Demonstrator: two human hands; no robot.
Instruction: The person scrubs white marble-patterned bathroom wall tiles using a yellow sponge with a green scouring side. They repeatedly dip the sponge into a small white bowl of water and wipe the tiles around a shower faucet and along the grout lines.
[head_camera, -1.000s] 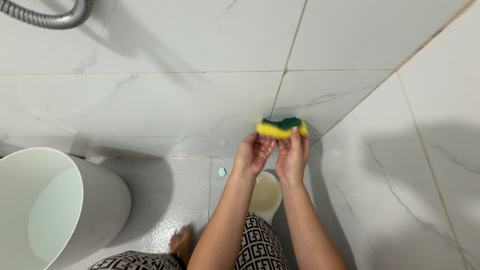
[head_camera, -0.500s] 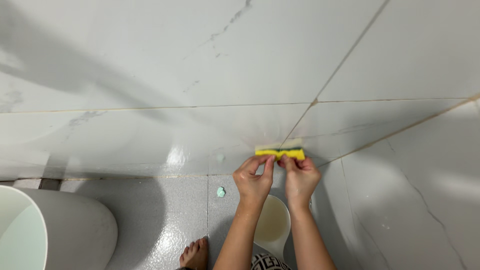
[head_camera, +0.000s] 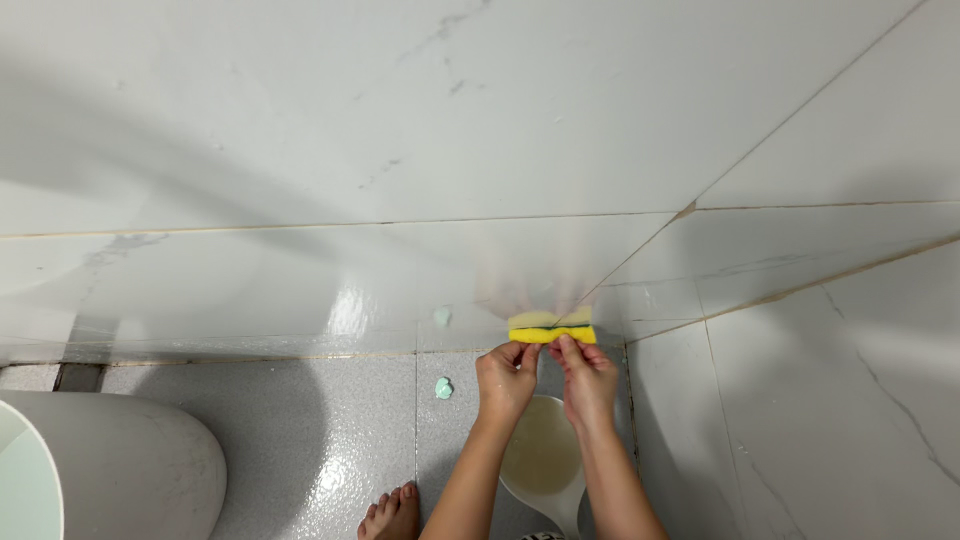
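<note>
A yellow sponge (head_camera: 551, 334) is pressed against the base of the white tiled wall (head_camera: 400, 150), near the corner. My left hand (head_camera: 505, 380) pinches its left end and my right hand (head_camera: 587, 381) pinches its right end, thumbs up against the sponge's lower edge. The glossy tile mirrors the sponge just above it. Both forearms reach up from the bottom of the view.
Below my hands a pale scoop (head_camera: 543, 462) holding cloudy liquid sits on the grey speckled floor (head_camera: 330, 440). A small green blob (head_camera: 444, 388) lies on the floor left of my hands. A white bucket (head_camera: 110, 470) stands at the lower left. Bare toes (head_camera: 392, 512) show at the bottom.
The view has tilted up and closer to the wall. My hands have brought the sponge down to the wall's base, and its green scouring side is turned out of sight.
</note>
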